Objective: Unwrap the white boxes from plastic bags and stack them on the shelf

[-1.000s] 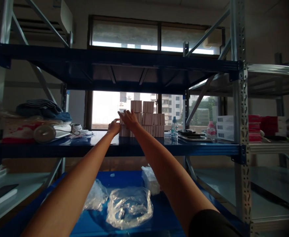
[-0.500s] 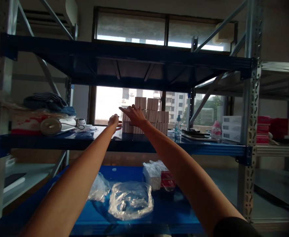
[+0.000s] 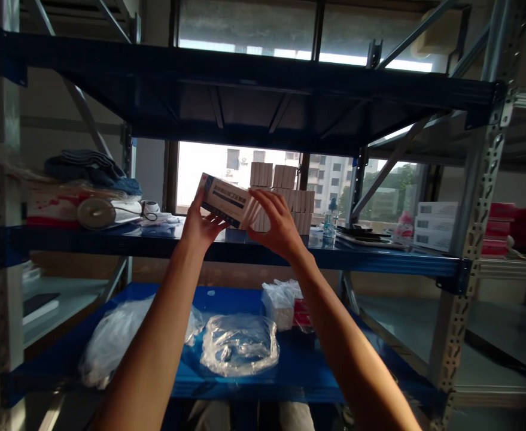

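Note:
Between my two hands, tilted above the middle shelf, is a printed white carton (image 3: 225,200) with dark lettering and a blue band. Its right side shows edges like several thin boxes side by side, though I cannot tell if it is one or several. My left hand (image 3: 200,224) grips the left end, thumb up the side and fingers beneath. My right hand (image 3: 277,222) is curled round the right end, fingertips at the upper corner. Just behind stands a stack of pale boxes (image 3: 304,203) on the blue middle shelf (image 3: 191,244), partly hidden by my right hand.
Crumpled clear plastic bags (image 3: 240,344) lie on the lower blue shelf (image 3: 227,293), near wrapped white and red boxes (image 3: 283,308). A spray bottle (image 3: 330,218) and white boxes (image 3: 435,224) stand right. Folded denim (image 3: 92,170) sits left. The upper shelf (image 3: 245,78) overhangs.
The carton has come away from the stack and toward me, now held in both hands. Earlier my hands were reaching at the stack. The view has shifted slightly.

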`<act>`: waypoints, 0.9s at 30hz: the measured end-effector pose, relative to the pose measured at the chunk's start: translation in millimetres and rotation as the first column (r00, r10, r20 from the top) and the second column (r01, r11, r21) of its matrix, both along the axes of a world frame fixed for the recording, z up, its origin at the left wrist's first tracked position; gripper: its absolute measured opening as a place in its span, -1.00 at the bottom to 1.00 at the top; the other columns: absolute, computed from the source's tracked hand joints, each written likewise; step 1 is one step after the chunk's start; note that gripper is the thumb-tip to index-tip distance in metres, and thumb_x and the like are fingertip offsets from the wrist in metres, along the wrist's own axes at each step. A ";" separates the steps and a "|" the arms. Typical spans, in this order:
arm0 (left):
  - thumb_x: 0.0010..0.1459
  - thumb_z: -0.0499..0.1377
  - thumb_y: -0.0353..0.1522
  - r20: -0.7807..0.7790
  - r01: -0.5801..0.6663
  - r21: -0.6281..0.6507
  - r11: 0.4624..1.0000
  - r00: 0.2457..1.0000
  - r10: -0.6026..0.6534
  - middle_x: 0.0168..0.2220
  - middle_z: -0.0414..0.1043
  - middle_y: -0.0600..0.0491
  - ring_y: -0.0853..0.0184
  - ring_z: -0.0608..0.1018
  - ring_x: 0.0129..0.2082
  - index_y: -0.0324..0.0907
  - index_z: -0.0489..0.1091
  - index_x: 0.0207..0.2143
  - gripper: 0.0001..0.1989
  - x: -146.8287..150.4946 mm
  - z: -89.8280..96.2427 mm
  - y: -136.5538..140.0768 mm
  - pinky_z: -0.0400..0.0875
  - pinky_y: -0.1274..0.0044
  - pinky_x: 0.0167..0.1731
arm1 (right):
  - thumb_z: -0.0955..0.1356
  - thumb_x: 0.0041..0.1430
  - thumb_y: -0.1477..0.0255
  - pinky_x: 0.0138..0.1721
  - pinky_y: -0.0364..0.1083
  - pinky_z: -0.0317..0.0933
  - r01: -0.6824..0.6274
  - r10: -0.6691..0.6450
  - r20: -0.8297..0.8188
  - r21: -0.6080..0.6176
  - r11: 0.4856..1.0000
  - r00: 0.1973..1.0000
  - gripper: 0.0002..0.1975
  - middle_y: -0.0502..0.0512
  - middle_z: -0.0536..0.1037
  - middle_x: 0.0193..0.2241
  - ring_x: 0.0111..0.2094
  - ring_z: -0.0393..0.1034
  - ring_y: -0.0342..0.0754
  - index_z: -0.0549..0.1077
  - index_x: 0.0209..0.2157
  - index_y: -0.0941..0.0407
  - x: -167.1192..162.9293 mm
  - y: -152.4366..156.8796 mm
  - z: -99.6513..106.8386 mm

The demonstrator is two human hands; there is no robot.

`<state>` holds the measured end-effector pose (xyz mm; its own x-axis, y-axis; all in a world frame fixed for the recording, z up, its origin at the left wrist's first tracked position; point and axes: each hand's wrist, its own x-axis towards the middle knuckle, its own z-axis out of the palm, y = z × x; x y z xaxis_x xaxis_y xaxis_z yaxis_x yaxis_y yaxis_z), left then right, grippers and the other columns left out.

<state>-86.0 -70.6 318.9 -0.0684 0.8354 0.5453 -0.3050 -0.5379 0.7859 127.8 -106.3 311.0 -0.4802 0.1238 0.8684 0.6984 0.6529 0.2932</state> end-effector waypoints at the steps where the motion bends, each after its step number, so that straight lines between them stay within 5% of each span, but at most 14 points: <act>1: 0.33 0.07 0.17 0.060 0.040 0.014 0.999 0.997 -0.041 0.03 0.56 -0.16 0.00 0.63 0.08 -0.07 0.30 0.31 -0.29 -1.9 -9.4 -12.9 0.67 0.25 -0.07 | 0.39 0.31 0.43 0.31 0.39 0.24 -0.021 0.019 -0.055 -0.034 0.999 0.998 -0.02 0.15 0.19 0.44 0.42 0.06 0.34 -0.21 0.56 -0.12 4.2 -6.0 -8.3; 4: 0.25 0.25 0.06 0.120 0.102 0.075 0.992 0.987 -0.110 0.10 0.55 -0.10 -0.01 0.58 0.16 -0.03 0.35 0.27 -0.36 -3.3 -45.9 -55.8 0.67 0.23 -0.03 | 0.38 0.32 0.39 0.27 0.36 0.32 -0.160 0.112 -0.239 -0.193 0.968 0.965 0.02 0.13 0.07 0.50 0.44 0.08 0.33 -0.33 0.55 -0.16 11.6 -23.7 -42.6; 8: 0.02 0.46 -0.06 0.076 0.051 0.097 0.994 0.995 -0.059 0.07 0.59 -0.02 -0.01 0.61 0.13 0.02 0.39 0.25 -0.25 6.4 -108.3 -97.1 0.68 0.29 -0.05 | 0.36 0.37 0.31 0.24 0.27 0.38 -0.421 0.198 -0.490 -0.398 0.815 0.849 0.01 0.16 0.03 0.52 0.41 0.18 0.28 -0.43 0.54 -0.17 11.4 -46.8 -104.1; 15: 0.06 0.41 -0.04 0.086 0.059 -0.186 0.981 0.995 -0.044 0.05 0.62 -0.05 0.00 0.65 0.06 -0.01 0.42 0.20 -0.33 14.4 -214.7 -94.0 0.68 0.29 -0.11 | 0.42 0.30 0.08 0.30 0.23 0.32 -0.663 0.203 -0.675 -0.540 0.519 0.709 -0.05 0.18 0.04 0.52 0.44 0.16 0.26 -0.10 0.54 -0.12 17.1 -75.2 -197.7; 18: 0.03 0.45 -0.10 0.058 0.117 -0.256 0.959 0.993 -0.106 0.06 0.62 -0.07 -0.03 0.64 0.08 -0.06 0.45 0.15 -0.36 7.3 -235.7 -87.3 0.65 0.28 -0.07 | 0.49 0.25 0.15 0.30 0.26 0.32 -0.759 0.127 -0.795 -0.498 0.420 0.593 -0.07 0.20 0.15 0.49 0.39 0.26 0.26 0.00 0.51 -0.15 16.7 -72.5 -221.5; 22: 0.01 0.48 -0.19 -0.119 0.111 -0.262 0.959 0.982 -0.146 0.07 0.61 -0.06 -0.02 0.59 0.17 -0.09 0.48 0.07 -0.43 -7.7 -246.2 -84.8 0.56 0.28 0.10 | 0.58 0.09 0.23 0.33 0.26 0.28 -0.830 0.036 -0.888 -0.412 0.375 0.458 0.05 0.20 0.29 0.42 0.39 0.27 0.25 0.03 0.50 -0.22 13.3 -64.8 -241.0; 25: -0.02 0.49 -0.24 -0.256 0.087 -0.262 0.961 0.954 -0.156 0.10 0.59 -0.05 0.02 0.58 0.18 -0.06 0.45 0.08 -0.41 -19.2 -251.3 -88.0 0.52 0.29 0.14 | 0.57 0.10 0.26 0.34 0.21 0.28 -0.849 0.048 -0.879 -0.442 0.291 0.474 0.08 0.18 0.45 0.32 0.31 0.38 0.21 -0.02 0.50 -0.24 16.6 -65.2 -249.0; 27: -0.06 0.51 -0.28 -0.340 0.084 -0.250 0.965 0.925 -0.169 0.12 0.57 -0.04 0.05 0.60 0.14 -0.03 0.40 0.09 -0.35 -24.9 -254.5 -91.4 0.54 0.31 0.11 | 0.59 0.03 0.28 0.35 0.19 0.27 -0.821 0.055 -0.847 -0.494 0.285 0.529 0.15 0.21 0.45 0.32 0.33 0.36 0.21 -0.05 0.52 -0.15 21.7 -66.6 -252.8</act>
<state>-110.9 -161.9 64.4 0.2088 0.9280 0.3086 -0.0361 -0.3080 0.9507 149.5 -172.9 58.1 -0.1693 0.8396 0.5161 -0.1043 0.5055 -0.8565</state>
